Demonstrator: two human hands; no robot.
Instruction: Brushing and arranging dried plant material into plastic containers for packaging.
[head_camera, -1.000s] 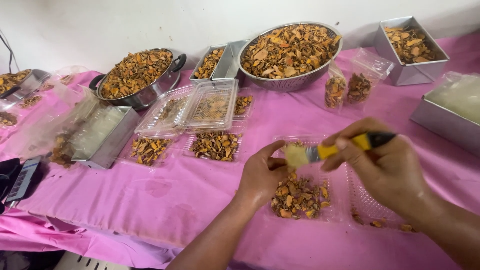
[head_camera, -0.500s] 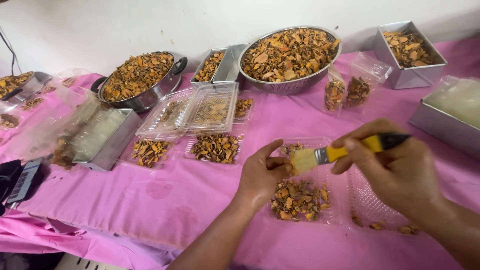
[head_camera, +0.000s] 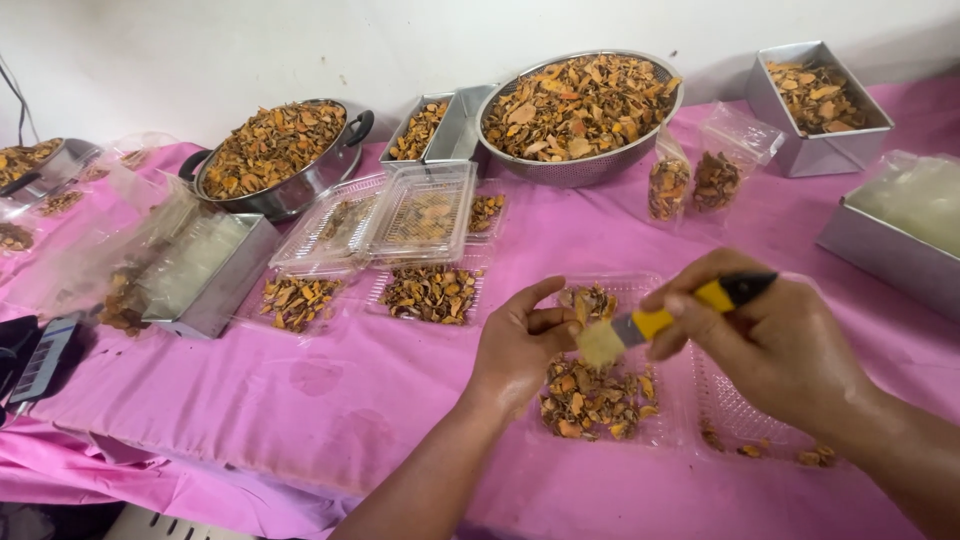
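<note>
Brushing clear tray (head_camera: 640, 290), yellow-handled brush (head_camera: 668, 318)

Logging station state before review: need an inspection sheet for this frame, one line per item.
Surface: table in pink cloth, a few damp-looking marks.
Job's things: clear tray of dried pieces; yellow-handled brush.
Clutter: round metal colander, pot, square tins, filled clear bags, stacked clear trays.
Grippers: left hand at the tray's edge; right hand grips the brush.
Cables: dark cable at far left.
Surroundings: white wall.
</note>
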